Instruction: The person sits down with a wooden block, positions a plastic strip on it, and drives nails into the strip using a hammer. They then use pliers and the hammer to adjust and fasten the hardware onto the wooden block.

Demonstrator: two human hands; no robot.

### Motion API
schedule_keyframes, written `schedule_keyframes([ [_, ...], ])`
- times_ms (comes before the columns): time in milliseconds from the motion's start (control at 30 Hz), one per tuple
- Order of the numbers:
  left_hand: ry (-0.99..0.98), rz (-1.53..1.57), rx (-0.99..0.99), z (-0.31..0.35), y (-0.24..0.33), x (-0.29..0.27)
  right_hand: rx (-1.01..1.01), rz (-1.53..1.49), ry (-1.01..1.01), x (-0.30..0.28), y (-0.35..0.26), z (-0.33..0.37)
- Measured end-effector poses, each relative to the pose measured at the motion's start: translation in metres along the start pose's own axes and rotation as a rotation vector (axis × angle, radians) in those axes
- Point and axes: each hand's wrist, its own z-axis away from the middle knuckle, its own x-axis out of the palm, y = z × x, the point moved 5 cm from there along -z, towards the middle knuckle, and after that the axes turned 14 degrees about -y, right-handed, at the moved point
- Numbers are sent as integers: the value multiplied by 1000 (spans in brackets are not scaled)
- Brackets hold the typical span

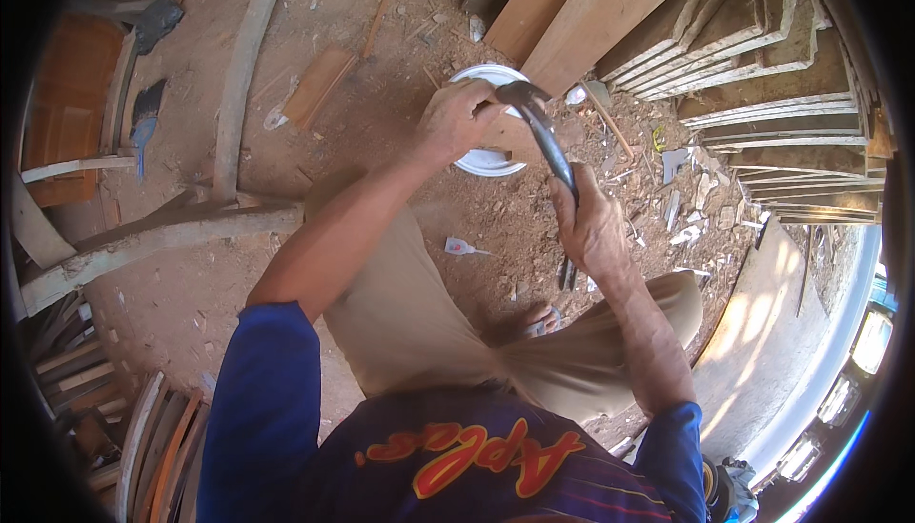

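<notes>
My right hand (pixel 593 223) grips the middle of a dark curved metal bar (pixel 545 132), a crowbar-like tool whose forked lower end (pixel 567 275) pokes out below the fist. My left hand (pixel 457 118) is closed around the bar's bent upper end, next to the end of a long wooden plank (pixel 572 9). Under both hands a white round lid or plate (pixel 486 161) lies on the dirt ground. My knees in beige trousers (pixel 410 304) are bent below the arms.
Stacked planks and framed wooden panels (pixel 762 75) fill the upper right. A curved timber (pixel 238 75) and a flat board (pixel 319 85) lie on the dirt at upper left. A small white tube (pixel 462 248) and wood scraps (pixel 691 199) litter the ground. Curved slats (pixel 157 447) lean at lower left.
</notes>
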Motion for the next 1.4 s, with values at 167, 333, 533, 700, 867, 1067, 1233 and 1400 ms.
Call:
schedule_keyframes([
  [167, -17, -33, -84, 14, -7, -1, 11, -206, 84, -9, -19, 11],
  [333, -20, -43, -65, 8, -4, 2, -112, -95, 234, -17, -22, 13],
  [533, 57, -41, -6, 11, 4, 1, -41, -79, 138, -9, -17, 12],
  [700, 4, -11, -59, 8, 4, -2, 130, -109, -22, 4, 2, 3],
  [867, 39, -24, -10, 12, -2, 1, 52, -125, 25, -3, -13, 6],
  [1067, -26, -17, -83, 4, 4, 1, 140, -42, -46, -2, -8, -2],
  [1233, -36, -49, -103, 8, -4, 2, -98, -126, 233, -15, -32, 17],
  [1400, -7, -51, -71, 11, 7, 0, 129, -16, -63, -2, -16, 3],
])
